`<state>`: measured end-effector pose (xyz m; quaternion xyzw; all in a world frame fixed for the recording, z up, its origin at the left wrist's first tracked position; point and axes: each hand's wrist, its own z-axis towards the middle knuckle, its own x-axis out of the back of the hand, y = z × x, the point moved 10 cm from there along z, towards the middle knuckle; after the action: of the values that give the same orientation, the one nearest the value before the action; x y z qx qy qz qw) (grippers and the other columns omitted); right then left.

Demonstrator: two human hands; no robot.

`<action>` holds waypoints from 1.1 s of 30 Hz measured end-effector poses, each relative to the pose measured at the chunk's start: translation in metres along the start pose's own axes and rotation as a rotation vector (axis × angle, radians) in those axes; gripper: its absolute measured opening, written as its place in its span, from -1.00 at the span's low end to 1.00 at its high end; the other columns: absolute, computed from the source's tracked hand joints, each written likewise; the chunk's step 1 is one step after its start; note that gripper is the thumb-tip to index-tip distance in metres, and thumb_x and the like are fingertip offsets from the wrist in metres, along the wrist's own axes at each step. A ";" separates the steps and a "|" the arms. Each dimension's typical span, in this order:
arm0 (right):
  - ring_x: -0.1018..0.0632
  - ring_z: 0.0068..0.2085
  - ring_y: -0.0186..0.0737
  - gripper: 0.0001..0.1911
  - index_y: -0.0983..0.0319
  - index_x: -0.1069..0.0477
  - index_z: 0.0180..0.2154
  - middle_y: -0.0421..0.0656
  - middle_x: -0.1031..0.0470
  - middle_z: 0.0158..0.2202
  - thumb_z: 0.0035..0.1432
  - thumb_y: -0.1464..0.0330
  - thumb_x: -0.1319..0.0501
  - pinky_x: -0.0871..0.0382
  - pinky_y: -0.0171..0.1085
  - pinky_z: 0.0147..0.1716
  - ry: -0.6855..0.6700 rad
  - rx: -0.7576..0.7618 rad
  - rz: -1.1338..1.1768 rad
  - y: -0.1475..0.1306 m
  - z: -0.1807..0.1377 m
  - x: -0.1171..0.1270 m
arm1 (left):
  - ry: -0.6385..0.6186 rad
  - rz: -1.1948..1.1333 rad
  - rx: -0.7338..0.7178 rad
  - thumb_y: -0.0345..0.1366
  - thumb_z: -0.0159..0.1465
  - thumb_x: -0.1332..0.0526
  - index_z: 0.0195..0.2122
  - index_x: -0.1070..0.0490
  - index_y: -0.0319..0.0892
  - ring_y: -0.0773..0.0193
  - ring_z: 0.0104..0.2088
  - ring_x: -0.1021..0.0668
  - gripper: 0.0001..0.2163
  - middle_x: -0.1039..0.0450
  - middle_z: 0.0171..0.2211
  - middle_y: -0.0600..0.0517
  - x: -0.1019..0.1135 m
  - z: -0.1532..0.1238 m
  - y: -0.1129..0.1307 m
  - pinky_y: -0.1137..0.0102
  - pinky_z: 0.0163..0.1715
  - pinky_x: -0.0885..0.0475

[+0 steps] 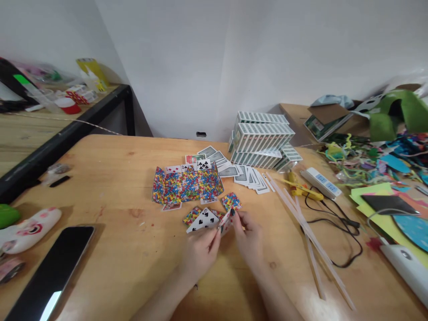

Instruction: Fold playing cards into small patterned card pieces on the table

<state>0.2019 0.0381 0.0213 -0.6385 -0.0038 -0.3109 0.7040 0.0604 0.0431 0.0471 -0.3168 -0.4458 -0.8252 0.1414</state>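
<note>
Near the front middle of the table, my left hand (pixel 200 249) and my right hand (pixel 249 238) pinch a playing card (pixel 224 223) between them, tilted up and partly hidden by fingers. Just beyond my left hand lies a six of spades (pixel 205 219), partly over pieces with a bright multicoloured pattern (pixel 191 215). A small multicoloured piece (pixel 231 201) is above my right fingertips. Farther back stands a folded wall (pixel 182 186) in the same pattern, with playing cards along its back and front edges.
Loose cards (pixel 249 176) spread behind, before stacked striped card boxes (pixel 264 136). Rightward are a yellow glue gun (pixel 302 189), long translucent glue sticks (pixel 310 234), a power strip (pixel 321 182), a black cable (pixel 347 223) and craft scraps. A phone (pixel 53 272) lies front left.
</note>
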 end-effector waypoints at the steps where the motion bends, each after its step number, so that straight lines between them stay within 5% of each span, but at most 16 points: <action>1: -0.52 -0.48 -0.28 -0.75 0.28 -0.45 -0.35 -0.13 -0.54 -0.47 0.15 0.28 -0.06 -0.40 -0.37 -0.49 -0.053 -0.007 0.050 0.000 0.002 -0.004 | 0.006 -0.011 0.042 -0.42 0.23 -0.04 -0.57 -0.30 -0.22 0.42 -0.64 -0.37 -0.77 -0.27 -0.68 0.11 0.002 0.001 -0.005 0.52 -0.60 -0.20; 7: -0.50 -0.47 -0.27 -0.74 0.30 -0.48 -0.33 -0.15 -0.52 -0.49 0.13 0.32 -0.06 -0.39 -0.37 -0.47 -0.329 -0.002 0.136 -0.007 0.003 -0.028 | 0.072 -0.081 0.230 -0.35 0.23 -0.02 -0.66 -0.13 -0.19 0.46 -0.68 -0.24 -0.71 -0.09 -0.71 0.17 0.012 0.003 -0.028 0.55 -0.67 -0.11; 28: -0.53 -0.57 -0.28 -0.74 0.29 -0.46 -0.41 -0.09 -0.55 -0.54 0.17 0.34 -0.05 -0.34 -0.39 -0.56 -0.024 0.201 -0.322 -0.016 -0.007 -0.011 | 0.021 -0.032 0.126 -0.37 0.22 -0.04 -0.67 -0.14 -0.18 0.45 -0.68 -0.25 -0.70 -0.14 -0.72 0.17 0.009 0.004 -0.008 0.51 -0.66 -0.10; 33: -0.56 -0.47 -0.25 -0.77 0.28 -0.44 -0.33 -0.10 -0.56 -0.47 0.16 0.36 -0.03 -0.40 -0.37 -0.48 -0.124 0.190 -0.205 -0.015 -0.004 -0.018 | 0.062 -0.077 0.194 -0.36 0.20 -0.04 -0.65 -0.16 -0.19 0.47 -0.68 -0.23 -0.73 -0.11 -0.71 0.18 0.013 0.004 -0.019 0.55 -0.68 -0.10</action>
<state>0.1793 0.0425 0.0264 -0.5833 -0.1419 -0.3394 0.7241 0.0427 0.0577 0.0447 -0.2587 -0.5308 -0.7924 0.1532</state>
